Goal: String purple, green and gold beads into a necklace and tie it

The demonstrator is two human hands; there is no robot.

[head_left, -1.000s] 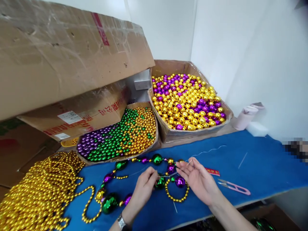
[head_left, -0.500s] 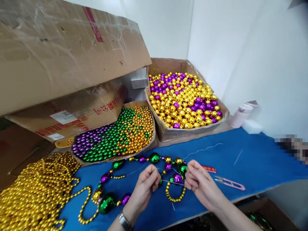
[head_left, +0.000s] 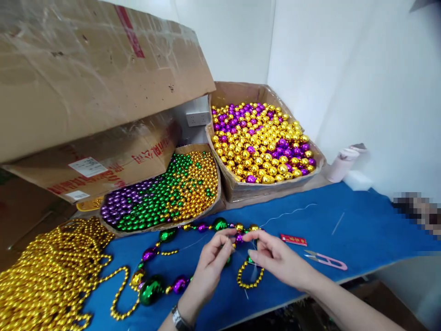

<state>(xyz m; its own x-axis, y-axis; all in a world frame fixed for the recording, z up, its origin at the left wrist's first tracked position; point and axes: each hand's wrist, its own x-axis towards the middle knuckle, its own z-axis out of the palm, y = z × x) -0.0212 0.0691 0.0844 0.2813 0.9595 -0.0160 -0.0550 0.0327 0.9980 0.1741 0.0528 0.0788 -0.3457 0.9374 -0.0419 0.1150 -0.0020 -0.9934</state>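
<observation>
My left hand is closed in a pinch on a thin clear thread, which is hard to follow between the fingers. Just right of it, my right hand has its index finger stretched toward the left fingertips and its thumb held apart below; I see nothing between them. Under and behind both hands lies a necklace of large green, purple and gold beads, partly covered by the fingers. A short loop of small gold beads hangs below the right hand. One loose thread end runs off behind to the right.
Pink thread snips and a red packet lie on the blue cloth at right. Boxes of small beads and large beads stand behind. Gold bead strings pile at left; a pale bottle is by the wall.
My hands have come closer together, the right moving left. The thread stretched between them is no longer taut, and my right index finger has straightened away from the thumb.
</observation>
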